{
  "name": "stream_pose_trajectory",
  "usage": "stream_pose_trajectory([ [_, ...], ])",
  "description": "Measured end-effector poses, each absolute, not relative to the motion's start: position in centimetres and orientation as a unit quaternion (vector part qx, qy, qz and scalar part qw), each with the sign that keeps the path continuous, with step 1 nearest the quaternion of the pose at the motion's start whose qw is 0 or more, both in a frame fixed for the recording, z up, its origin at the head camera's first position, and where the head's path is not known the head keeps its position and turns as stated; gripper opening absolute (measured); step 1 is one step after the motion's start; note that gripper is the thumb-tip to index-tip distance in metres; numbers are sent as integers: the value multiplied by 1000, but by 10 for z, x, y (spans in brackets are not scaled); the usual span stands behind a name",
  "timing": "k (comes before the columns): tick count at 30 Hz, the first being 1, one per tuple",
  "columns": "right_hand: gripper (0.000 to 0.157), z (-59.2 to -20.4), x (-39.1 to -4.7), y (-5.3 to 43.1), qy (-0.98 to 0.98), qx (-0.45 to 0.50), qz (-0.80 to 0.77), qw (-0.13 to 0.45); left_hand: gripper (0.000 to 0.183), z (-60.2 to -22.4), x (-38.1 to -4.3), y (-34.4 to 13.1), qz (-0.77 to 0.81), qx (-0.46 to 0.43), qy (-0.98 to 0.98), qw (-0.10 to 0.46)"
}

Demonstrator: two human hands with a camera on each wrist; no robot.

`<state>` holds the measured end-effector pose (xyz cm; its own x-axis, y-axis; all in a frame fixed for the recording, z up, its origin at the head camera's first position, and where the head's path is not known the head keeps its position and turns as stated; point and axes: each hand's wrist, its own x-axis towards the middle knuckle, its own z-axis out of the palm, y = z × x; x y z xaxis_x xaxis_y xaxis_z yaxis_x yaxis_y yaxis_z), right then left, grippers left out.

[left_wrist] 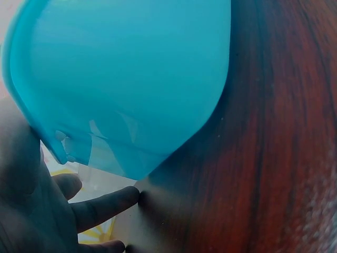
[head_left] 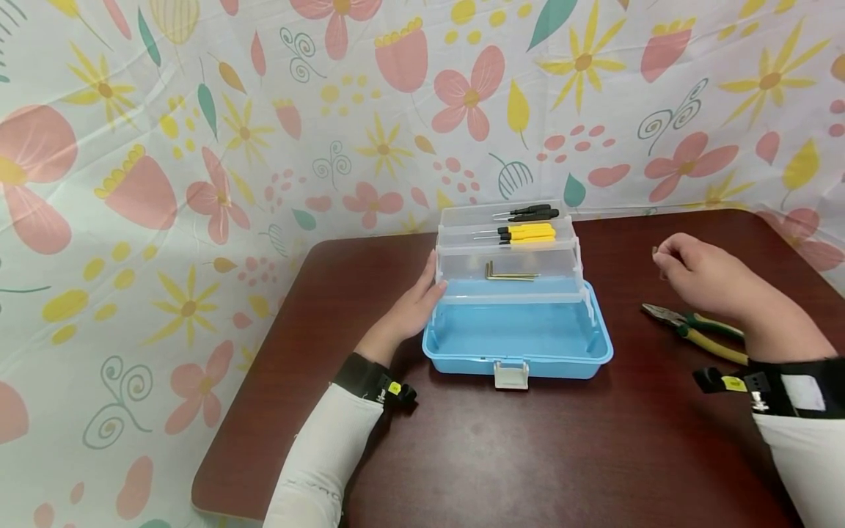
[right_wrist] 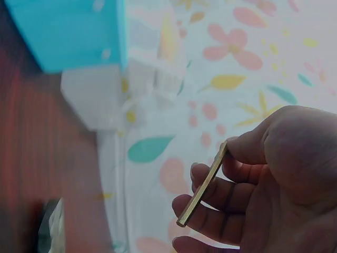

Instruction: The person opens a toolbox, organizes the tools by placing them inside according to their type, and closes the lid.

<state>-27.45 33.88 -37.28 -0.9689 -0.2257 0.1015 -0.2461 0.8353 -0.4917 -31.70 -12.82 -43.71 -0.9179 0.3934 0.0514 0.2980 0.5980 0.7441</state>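
Observation:
A blue toolbox (head_left: pixel 518 364) stands on the table with its clear trays (head_left: pixel 455 253) folded up and back. My left hand (head_left: pixel 412 304) rests against the box's left side, fingers extended; the left wrist view shows that hand (left_wrist: pixel 31 205) at the rim of the blue wall (left_wrist: pixel 131 68). Off to the right of the box, my right hand (head_left: pixel 709 275) is raised above the table. In the right wrist view it pinches a gold hex key (right_wrist: pixel 202 187) between thumb and fingers. Similar L-shaped hex keys (head_left: pixel 515 277) lie in the lowest clear tray.
Pliers (head_left: pixel 713 352) with green and yellow handles lie beneath my right forearm. Yellow-handled screwdrivers (head_left: pixel 528 232) and black-handled ones (head_left: pixel 535 213) fill the upper trays. A white latch (head_left: pixel 511 375) hangs at the box's front. Behind the table (head_left: pixel 462 455) hangs a flowered cloth (head_left: pixel 264 147).

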Motion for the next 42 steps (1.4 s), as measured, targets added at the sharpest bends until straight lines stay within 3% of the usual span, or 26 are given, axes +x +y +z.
stream_pose_trajectory([
  [7, 21, -358, -261, 310, -952, 154, 260, 53, 67, -437, -317, -129, 405, 191, 892, 59],
  [22, 8, -351, -248, 264, -943, 239, 222, 71, 68, -439, -320, -130, 406, 199, 890, 55],
  [32, 10, -326, -254, 222, -932, 298, 205, 11, 68, -440, -320, -127, 411, 200, 888, 55],
  [42, 13, -313, -285, 163, -925, 356, 128, -41, 67, -443, -322, -130, 405, 201, 890, 53],
])
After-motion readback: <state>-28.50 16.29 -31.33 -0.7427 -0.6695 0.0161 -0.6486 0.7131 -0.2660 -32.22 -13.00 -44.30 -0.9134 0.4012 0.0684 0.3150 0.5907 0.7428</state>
